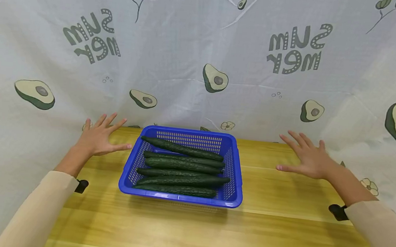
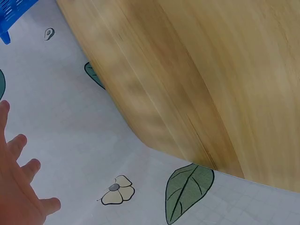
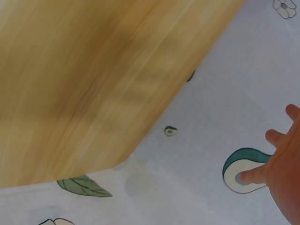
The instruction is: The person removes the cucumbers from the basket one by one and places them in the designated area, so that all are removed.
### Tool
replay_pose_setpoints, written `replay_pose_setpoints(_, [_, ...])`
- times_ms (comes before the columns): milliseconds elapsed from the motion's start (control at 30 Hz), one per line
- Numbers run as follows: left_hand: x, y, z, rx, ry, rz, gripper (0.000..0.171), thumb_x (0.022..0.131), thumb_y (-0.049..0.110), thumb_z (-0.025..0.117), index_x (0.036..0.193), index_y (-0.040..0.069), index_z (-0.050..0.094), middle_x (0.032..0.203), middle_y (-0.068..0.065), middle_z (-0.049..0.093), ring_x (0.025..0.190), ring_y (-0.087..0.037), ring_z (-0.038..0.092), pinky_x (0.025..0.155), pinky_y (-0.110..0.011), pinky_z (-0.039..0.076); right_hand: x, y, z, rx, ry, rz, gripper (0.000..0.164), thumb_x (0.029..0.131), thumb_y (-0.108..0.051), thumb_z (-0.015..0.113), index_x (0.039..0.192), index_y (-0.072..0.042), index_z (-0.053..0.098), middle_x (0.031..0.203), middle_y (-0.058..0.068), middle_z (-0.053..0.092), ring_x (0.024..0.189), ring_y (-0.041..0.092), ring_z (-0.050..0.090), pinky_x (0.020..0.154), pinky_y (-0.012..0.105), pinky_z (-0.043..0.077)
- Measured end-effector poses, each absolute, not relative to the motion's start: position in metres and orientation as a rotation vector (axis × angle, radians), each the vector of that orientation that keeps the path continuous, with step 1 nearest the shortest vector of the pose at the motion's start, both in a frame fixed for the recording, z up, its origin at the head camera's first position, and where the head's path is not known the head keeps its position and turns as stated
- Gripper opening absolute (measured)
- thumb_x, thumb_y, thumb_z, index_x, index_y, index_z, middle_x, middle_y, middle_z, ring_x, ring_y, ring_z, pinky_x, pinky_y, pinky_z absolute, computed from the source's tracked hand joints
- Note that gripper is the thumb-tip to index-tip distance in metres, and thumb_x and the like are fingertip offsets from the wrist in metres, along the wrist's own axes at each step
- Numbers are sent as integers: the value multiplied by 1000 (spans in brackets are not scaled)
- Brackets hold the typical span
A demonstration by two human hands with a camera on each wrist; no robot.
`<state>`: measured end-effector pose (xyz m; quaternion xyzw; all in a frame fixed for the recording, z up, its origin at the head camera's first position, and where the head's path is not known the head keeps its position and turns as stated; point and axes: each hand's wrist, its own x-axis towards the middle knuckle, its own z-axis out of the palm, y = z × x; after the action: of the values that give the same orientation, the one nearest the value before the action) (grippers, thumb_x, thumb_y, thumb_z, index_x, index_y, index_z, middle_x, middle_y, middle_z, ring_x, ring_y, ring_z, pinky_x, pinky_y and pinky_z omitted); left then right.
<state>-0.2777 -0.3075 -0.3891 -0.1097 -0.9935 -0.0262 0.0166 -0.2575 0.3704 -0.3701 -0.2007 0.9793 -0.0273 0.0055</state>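
Six cucumbers [image 1: 183, 165] lie along the nine-to-three-o'clock line, probably because the blue basket [image 1: 180, 198] is longest that way. This basket, on the wooden surface [image 1: 179, 236], holds them all. The left hand [image 1: 98, 137], at its ten o'clock, and the right hand [image 1: 310, 159], at two, spread their fingers, gripping nothing.

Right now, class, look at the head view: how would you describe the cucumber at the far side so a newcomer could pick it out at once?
On the wood-grain table, find the blue plastic basket. Inside, go to the cucumber nearest the far wall. Unlike its neighbours, it has its left tip near the far-left corner, with none beyond it.
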Motion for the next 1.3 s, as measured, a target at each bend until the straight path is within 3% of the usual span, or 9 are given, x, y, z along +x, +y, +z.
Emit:
replay_pose_setpoints(167, [-277, -306, -387, -348, -3049, -103, 102, 85, 83, 51, 166, 30, 20, 172, -17, 14, 155, -51, 15, 115, -82, 4, -259, 356, -361, -639, 3096, -124, 106, 85, -66, 68, 167, -25, 16, 170, 20, 14, 151, 56, 16, 103, 92, 6])
replay_pose_setpoints(500, [-272, -294, -388, -410, -3029, -236, 96, 90, 76, 52, 167, 31, 17, 169, -20, 22, 148, -55, 28, 111, -80, 26, -266, 319, -355, -671, 3090, -203, 98, 86, -66, 67, 165, -26, 23, 171, 17, 16, 152, 54, 18, 111, 86, 5])
replay_pose_setpoints(700, [-271, -286, -393, -427, -3043, -354, 93, 91, 74, 53, 166, 29, 21, 169, -20, 24, 149, -54, 29, 111, -79, 29, -272, 295, -349, -677, 3096, -252, 93, 88, -65, 64, 163, -22, 30, 170, 18, 17, 152, 54, 19, 116, 81, 4])
replay_pose_setpoints(1033, [-270, -270, -398, -494, -3025, -572, 82, 97, 56, 59, 165, 23, 26, 165, -25, 30, 147, -52, 33, 110, -77, 31, -281, 254, -350, -757, 3046, -387, 82, 94, -65, 58, 159, -19, 39, 168, 16, 26, 153, 47, 25, 115, 76, 26])
replay_pose_setpoints(1300, [-267, -261, -411, -505, -3000, -832, 78, 97, 37, 65, 164, 22, 28, 150, -21, 53, 129, -43, 57, 102, -63, 49, -288, 219, -357, -817, 2958, -490, 80, 95, -63, 58, 159, -19, 39, 165, 19, 34, 151, 45, 32, 114, 74, 31])
